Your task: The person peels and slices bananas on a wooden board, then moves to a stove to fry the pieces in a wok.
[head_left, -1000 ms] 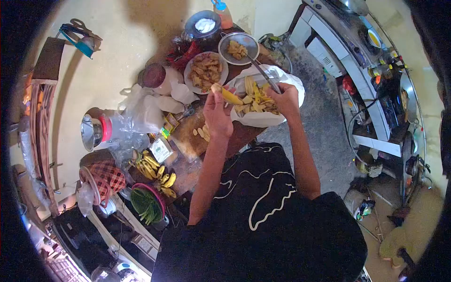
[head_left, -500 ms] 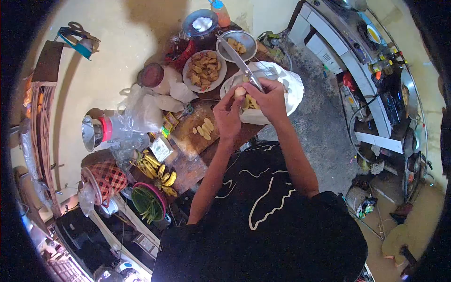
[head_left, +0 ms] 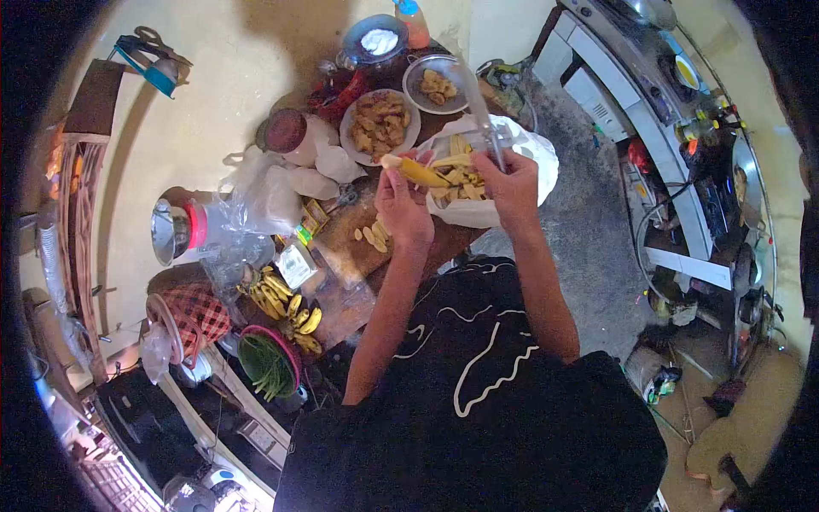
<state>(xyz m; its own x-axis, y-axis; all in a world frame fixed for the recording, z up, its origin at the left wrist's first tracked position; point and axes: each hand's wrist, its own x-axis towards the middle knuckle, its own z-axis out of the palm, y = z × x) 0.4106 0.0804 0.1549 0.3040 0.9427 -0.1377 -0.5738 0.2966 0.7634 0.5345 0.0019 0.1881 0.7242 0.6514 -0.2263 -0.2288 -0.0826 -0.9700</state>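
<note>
My left hand [head_left: 404,209] is closed on a partly peeled banana [head_left: 424,173], its pale tip pointing left. My right hand [head_left: 514,189] grips a knife [head_left: 476,98], whose blurred blade points up and away. A strip of peel [head_left: 452,160] stretches between the banana and my right fingers. Below and behind both hands lies a white bag [head_left: 533,154] holding banana peels [head_left: 465,189]. Peeled banana pieces [head_left: 373,233] rest on a wooden board [head_left: 345,239] to the left of my left hand.
Beyond the hands are a plate of fried pieces [head_left: 380,126], a strainer [head_left: 438,84], a bowl of white powder [head_left: 375,41] and an orange bottle [head_left: 413,24]. Unpeeled bananas [head_left: 277,294] and a basket of green beans [head_left: 266,363] are at the left. A stove [head_left: 717,205] stands far right.
My hands have moved apart, and a strip of peel now hangs open between them. The knife has turned more upright. The banana now shows lengthwise, pointing left.
</note>
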